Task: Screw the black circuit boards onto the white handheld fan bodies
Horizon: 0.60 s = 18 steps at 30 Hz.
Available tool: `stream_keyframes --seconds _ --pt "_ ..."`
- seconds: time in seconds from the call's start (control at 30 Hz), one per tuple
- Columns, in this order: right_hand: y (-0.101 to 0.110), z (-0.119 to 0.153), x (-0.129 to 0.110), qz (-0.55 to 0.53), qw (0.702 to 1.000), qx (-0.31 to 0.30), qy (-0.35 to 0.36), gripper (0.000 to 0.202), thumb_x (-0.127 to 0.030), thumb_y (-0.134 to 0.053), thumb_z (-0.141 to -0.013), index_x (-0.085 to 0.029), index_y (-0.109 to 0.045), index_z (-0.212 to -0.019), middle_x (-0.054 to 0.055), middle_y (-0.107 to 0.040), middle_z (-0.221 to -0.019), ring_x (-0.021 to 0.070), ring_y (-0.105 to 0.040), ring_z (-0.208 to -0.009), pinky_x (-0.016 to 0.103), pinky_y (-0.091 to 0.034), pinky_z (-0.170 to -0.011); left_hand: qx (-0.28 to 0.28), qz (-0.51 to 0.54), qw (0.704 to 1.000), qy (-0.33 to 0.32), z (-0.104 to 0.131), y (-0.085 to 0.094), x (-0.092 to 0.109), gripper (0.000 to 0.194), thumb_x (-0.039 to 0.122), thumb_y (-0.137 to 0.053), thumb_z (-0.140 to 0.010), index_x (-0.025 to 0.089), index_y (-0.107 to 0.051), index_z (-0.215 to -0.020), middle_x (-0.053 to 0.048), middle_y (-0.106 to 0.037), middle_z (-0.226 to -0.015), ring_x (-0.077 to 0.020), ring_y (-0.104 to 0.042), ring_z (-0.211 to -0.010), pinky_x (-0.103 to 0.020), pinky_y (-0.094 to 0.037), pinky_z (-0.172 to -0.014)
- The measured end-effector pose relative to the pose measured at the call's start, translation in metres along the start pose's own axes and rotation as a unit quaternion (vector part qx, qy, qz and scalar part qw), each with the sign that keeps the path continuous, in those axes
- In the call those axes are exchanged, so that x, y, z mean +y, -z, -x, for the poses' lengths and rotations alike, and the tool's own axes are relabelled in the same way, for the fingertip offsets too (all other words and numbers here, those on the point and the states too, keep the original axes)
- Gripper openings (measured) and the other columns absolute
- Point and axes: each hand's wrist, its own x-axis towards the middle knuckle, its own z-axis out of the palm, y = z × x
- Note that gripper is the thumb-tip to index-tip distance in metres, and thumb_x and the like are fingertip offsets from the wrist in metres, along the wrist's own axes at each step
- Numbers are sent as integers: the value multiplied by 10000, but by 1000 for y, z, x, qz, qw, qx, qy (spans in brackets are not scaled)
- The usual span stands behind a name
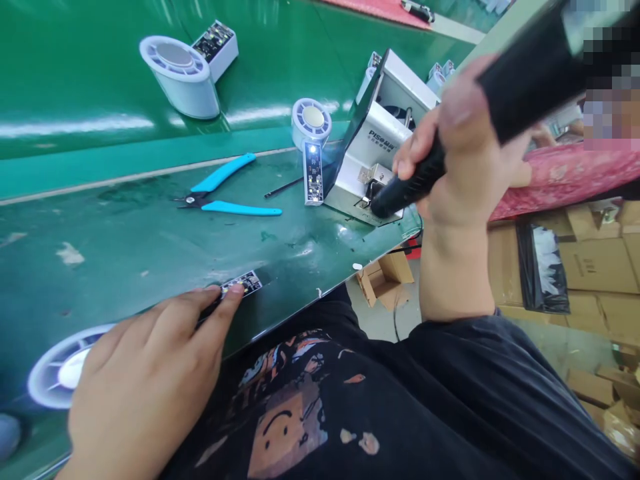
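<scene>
My right hand (463, 150) is wrapped around a black electric screwdriver (420, 173), held aslant. Its lower end is at the front of a metal screw feeder (367, 150); the exact tip contact is hard to see. Near the bench edge, my left hand (155, 360) grips a white device with a round, spoked head (43, 373) and an exposed circuit board (254, 281). The fingers lie over the board and hide most of the handle. A similar device (313, 175) with a lit LED lies against the feeder.
Blue-handled cutters (227, 183) lie open on the green bench, by a thin dark rod (284, 187). Another white device (183, 77) stands farther back. A co-worker's pink sleeve (575, 173) shows at right. Cardboard boxes (595, 263) are stacked below, and an opened carton (385, 277) sits under the bench.
</scene>
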Motion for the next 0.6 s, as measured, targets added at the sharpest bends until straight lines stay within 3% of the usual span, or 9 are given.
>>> stream_keyframes --seconds 0.1,0.2,0.3,0.43,0.53,0.6 --pt "-17 -4 -31 -49 987 -2 -153 407 -587 -780 -727 -282 -519 -789 -101 -488 -516 115 -475 -418 331 -422 -400 11 -67 996 -55 -8 6 2 450 99 -505 -940 189 -628 -1364 -109 -746 -1049 -291 -673 -841 -386 -436 -656" --pt "-39 8 -50 -47 974 42 -217 438 -590 -770 -765 -274 -468 -797 -111 -476 -487 118 -449 -416 334 -450 -462 17 -106 992 -73 -14 10 7 269 94 -530 -953 146 -701 -1154 -93 -753 -1005 -253 -687 -836 -354 -439 -653" --pt "-64 27 -46 -109 968 50 -221 406 -595 -727 -812 -270 -485 -789 -114 -467 -448 106 -410 -366 304 -408 -413 18 -101 994 -36 -16 8 11 290 103 -475 -986 180 -692 -1163 -81 -757 -1018 -238 -700 -914 -347 -469 -711" --pt "-92 50 -34 -124 965 -21 -230 343 -537 -635 -909 -266 -483 -765 -98 -491 -484 99 -477 -417 277 -463 -459 38 -102 994 -29 -16 4 13 289 108 -454 -1004 163 -687 -1166 -86 -752 -1011 -230 -698 -945 -345 -484 -725" --pt "-96 55 -30 -107 981 -39 -156 283 -511 -602 -936 -260 -550 -816 -80 -489 -564 76 -517 -481 258 -542 -561 36 -112 993 -29 -16 4 13 271 137 -455 -1017 148 -697 -1139 -76 -743 -985 -222 -694 -909 -338 -481 -704" --pt "-90 53 -29 -115 971 -80 -192 267 -518 -671 -889 -260 -602 -870 -59 -539 -637 88 -594 -569 266 -575 -624 20 -121 992 -27 -16 3 12 290 147 -432 -1024 157 -703 -1127 -66 -738 -980 -213 -689 -891 -334 -478 -693"
